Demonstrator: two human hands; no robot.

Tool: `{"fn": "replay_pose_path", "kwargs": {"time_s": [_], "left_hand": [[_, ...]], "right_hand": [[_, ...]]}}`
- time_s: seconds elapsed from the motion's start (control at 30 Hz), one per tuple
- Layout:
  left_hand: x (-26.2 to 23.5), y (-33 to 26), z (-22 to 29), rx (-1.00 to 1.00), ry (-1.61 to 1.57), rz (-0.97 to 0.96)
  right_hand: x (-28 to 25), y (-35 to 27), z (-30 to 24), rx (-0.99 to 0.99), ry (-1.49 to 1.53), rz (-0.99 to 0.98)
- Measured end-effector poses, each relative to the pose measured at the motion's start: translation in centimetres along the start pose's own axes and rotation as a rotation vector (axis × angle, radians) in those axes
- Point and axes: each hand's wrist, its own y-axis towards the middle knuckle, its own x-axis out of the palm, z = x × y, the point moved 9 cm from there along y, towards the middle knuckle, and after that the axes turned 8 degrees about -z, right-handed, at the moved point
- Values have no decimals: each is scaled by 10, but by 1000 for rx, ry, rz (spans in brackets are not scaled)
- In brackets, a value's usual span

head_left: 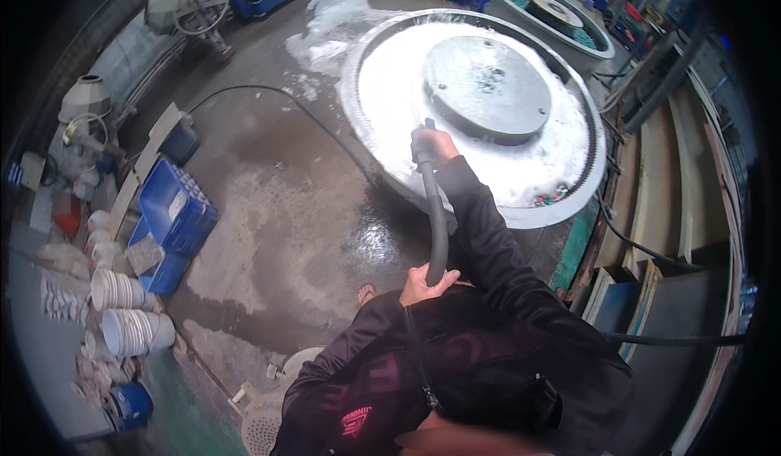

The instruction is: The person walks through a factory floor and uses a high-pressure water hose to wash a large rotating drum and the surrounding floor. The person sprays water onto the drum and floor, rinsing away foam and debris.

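A thick dark grey hose point(436, 228) runs up from my waist toward a large round machine bowl point(355, 90). My right hand point(439, 144) is closed round the hose's front end, just over the bowl's near rim, beside a small blue lever point(429, 123). Lower down, close to my body, my left hand point(425, 285) grips the same hose. White foam point(390, 74) fills the bowl around a raised round metal hub point(488, 90). Small coloured pieces point(551, 196) show through the foam at the right. Spray or splashing appears along the far rim.
Foam point(329, 25) lies spilled on the wet floor beyond the bowl. A black cable point(301, 102) crosses the floor. Blue crates point(175, 212) and stacked white buckets point(138, 331) stand at left. A second round bowl point(602, 45) is at far right; a perforated pale basket point(260, 432) sits near my feet.
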Motion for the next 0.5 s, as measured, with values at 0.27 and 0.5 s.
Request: {"fn": "replay_pose_path", "kwargs": {"time_s": [0.27, 0.5], "left_hand": [[-106, -28, -5, -15, 20, 76], [-144, -38, -4, 66, 80, 29]], "right_hand": [[67, 43, 96, 206, 200, 123], [134, 44, 1, -270, 10, 45]]}}
